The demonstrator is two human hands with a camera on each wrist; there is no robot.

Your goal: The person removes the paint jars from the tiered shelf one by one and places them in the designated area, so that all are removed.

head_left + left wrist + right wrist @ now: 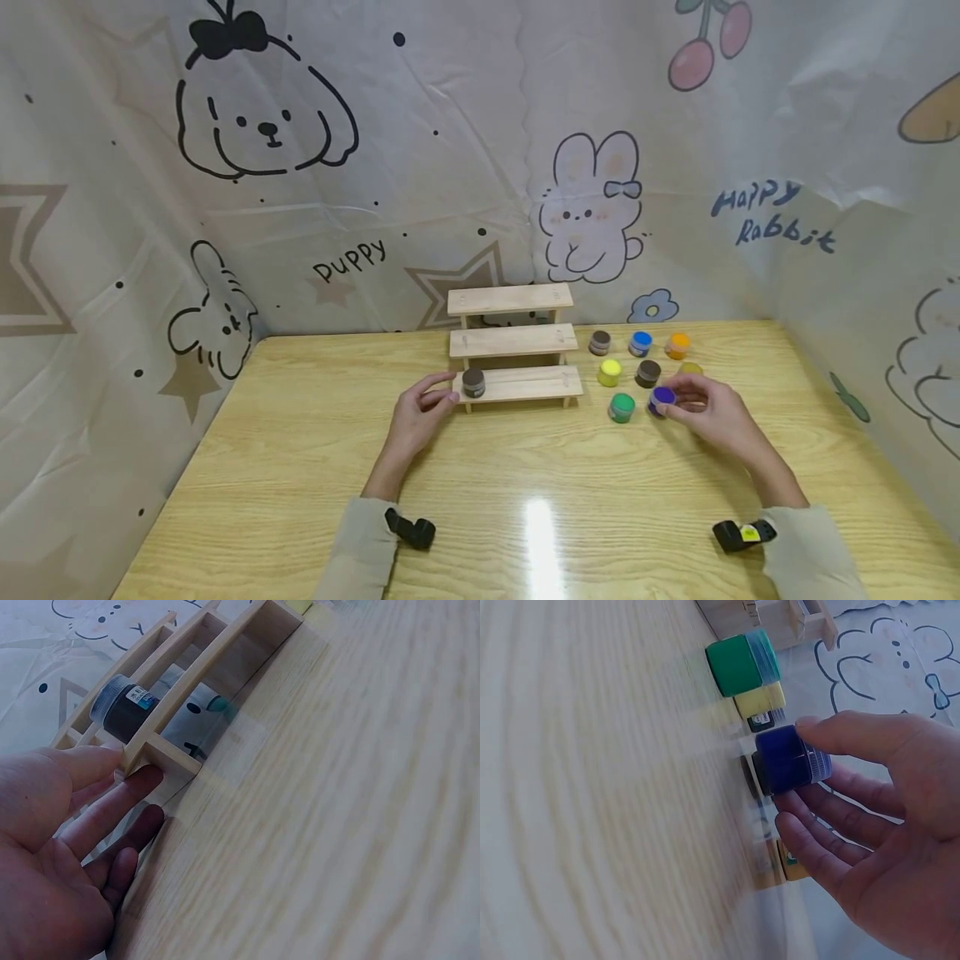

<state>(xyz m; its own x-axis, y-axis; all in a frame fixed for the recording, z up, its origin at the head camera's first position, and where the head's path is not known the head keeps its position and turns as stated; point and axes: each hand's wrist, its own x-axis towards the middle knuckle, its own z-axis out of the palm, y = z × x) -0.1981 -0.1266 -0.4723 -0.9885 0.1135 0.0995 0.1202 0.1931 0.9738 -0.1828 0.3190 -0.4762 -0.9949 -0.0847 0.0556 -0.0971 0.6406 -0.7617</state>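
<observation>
A small paint jar with dark blue paint (784, 759) is pinched between the thumb and fingers of my right hand (712, 410), at the front of a group of jars. My left hand (420, 417) holds the left end of the lowest step of a three-step wooden stand (525, 385). In the left wrist view its thumb lies at the plank's edge and a finger is beneath it. Close to that thumb, a dark paint jar (129, 709) stands upright on the lowest step.
Right of the stand are a green jar (621, 407), a yellow jar (610, 372), dark jars (648, 373), a bright blue jar (641, 343) and an orange jar (678, 346). An ochre jar (691, 367) is partly behind my right hand. A printed cloth (450, 167) hangs behind the wooden table (300, 467).
</observation>
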